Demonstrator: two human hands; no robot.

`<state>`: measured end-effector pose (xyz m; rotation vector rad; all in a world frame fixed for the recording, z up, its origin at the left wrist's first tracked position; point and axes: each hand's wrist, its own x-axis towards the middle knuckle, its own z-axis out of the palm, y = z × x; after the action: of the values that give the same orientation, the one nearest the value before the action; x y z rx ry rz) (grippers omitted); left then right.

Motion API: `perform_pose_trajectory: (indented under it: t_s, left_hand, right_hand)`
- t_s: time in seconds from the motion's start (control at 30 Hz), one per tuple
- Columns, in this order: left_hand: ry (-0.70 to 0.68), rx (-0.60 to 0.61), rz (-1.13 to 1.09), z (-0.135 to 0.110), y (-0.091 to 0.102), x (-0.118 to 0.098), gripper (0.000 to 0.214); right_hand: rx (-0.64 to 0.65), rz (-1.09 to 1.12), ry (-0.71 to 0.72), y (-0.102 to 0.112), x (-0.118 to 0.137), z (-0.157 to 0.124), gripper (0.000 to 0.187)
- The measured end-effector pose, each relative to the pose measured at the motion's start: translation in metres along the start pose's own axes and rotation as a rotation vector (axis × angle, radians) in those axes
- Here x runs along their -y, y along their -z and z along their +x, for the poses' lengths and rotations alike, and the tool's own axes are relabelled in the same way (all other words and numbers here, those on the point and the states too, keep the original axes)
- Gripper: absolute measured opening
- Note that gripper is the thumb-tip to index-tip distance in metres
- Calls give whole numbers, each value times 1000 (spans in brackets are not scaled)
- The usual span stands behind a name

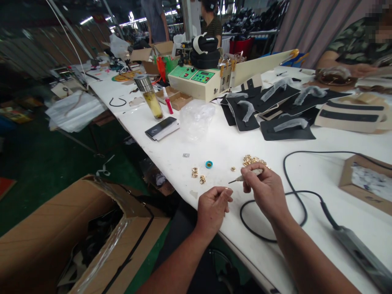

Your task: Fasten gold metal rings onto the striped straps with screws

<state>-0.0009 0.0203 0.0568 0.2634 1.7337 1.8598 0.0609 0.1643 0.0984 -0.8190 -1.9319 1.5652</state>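
My right hand point(266, 190) grips a slim pointed tool point(239, 179) with a pale handle, its thin dark tip directed left. Just below that tip is my left hand point(212, 208), fingers pinched together; whatever sits between them is too small or hidden to make out. Several gold metal clasps point(194, 172) lie in a small group left of the hands, with another few gold clasps point(202, 179) beside them. A small blue cap point(208, 164) holds something yellowish. Behind my right hand is a larger pile of gold hardware point(253, 160), and a single gold piece point(233, 168) lies apart.
A black cable point(284, 171) loops to a grey elongated device point(361, 253) at right, near a cardboard tray point(352, 175). Black panels point(288, 128) with wrapped handles, a plastic bag point(196, 118), phone point(162, 128), bottle point(150, 98) and cream machine point(196, 83) stand farther back. A co-worker point(346, 49) sits opposite.
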Motion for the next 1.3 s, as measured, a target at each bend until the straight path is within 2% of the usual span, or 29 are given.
perform_pose_trajectory:
  t_s: [0.2, 0.37, 0.53, 0.63, 0.8, 1.03, 1.3]
  left_hand:
    - [-5, 7, -36, 1, -3, 4, 34]
    - [-3, 1, -7, 5, -1, 4, 39]
    - [-107, -18, -5, 7, 2, 6, 34]
    - [-77, 9, -8, 7, 3, 8, 37]
    - [-36, 12, -20, 7, 3, 9, 43]
    - [-55, -25, 41, 9, 4, 11, 36]
    - [-82, -38, 80, 9, 3, 10, 35]
  right_hand:
    - [47, 41, -14, 1, -3, 1, 32]
    - [44, 133, -46, 2, -7, 4, 30]
    - [53, 132, -49, 1, -6, 5, 31]
    - [57, 132, -47, 1, -5, 5, 32]
    - [77, 69, -27, 1, -8, 4, 32]
    - [74, -73, 43, 0, -6, 1, 27]
    - [76, -105, 67, -2, -6, 1, 26]
